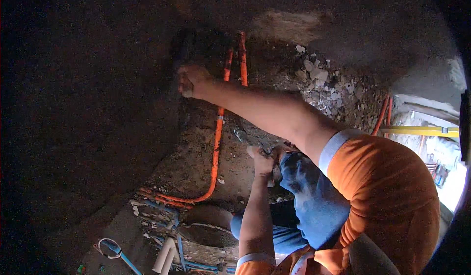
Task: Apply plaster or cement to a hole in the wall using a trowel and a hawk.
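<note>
Orange conduits [216,142] run along the chased wall; right hand [192,81] grips a hammer handle, left hand [261,160] steadies a chisel [244,137] against mortar.

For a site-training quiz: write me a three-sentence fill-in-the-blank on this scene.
1. The conduit running along the wall is ____ in colour.
2. The right hand is raised ____ than the left hand.
3. The level at the right edge is ____.

Missing words: orange; higher; yellow
</note>
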A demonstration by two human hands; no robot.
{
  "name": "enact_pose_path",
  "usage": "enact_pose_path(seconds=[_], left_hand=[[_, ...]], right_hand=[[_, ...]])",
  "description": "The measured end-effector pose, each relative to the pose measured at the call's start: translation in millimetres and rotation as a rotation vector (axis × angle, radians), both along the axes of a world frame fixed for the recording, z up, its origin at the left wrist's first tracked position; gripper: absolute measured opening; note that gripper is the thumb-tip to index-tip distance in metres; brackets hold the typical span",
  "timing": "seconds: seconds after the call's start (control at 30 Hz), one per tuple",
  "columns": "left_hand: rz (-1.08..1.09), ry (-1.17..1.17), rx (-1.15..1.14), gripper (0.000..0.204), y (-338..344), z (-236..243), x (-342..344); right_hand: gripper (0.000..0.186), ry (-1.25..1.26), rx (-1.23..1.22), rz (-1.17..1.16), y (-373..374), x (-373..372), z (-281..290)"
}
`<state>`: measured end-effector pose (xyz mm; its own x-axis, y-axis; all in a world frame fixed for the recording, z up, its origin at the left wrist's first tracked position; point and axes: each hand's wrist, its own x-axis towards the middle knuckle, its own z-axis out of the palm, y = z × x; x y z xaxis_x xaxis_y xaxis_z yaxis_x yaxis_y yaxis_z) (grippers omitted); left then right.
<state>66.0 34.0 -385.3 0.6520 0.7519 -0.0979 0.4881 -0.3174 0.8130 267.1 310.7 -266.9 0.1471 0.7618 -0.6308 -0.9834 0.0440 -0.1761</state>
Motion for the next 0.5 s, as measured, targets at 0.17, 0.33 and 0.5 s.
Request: enact_pose_path(seconds=[0.17,0.33,0.5], left_hand=[[-0.042,0.074,-0.311,0.049,4.7,35.2,24.4],[0.108,0.181,-0.485,0.05,17.9,68.8,25.2],[0.062,0.071,-0.734,0.047,18.0,67.3,31.3]], right_hand=[[0.008,-0.024,-0.009,-0.149,15.9,31.6,18.3],[0.005,-0.161,-0.041,-0.023,9.5,4.7,70.7],[0.01,-0.236,0.03,0.016,-18.8,-25.7,60.6]])
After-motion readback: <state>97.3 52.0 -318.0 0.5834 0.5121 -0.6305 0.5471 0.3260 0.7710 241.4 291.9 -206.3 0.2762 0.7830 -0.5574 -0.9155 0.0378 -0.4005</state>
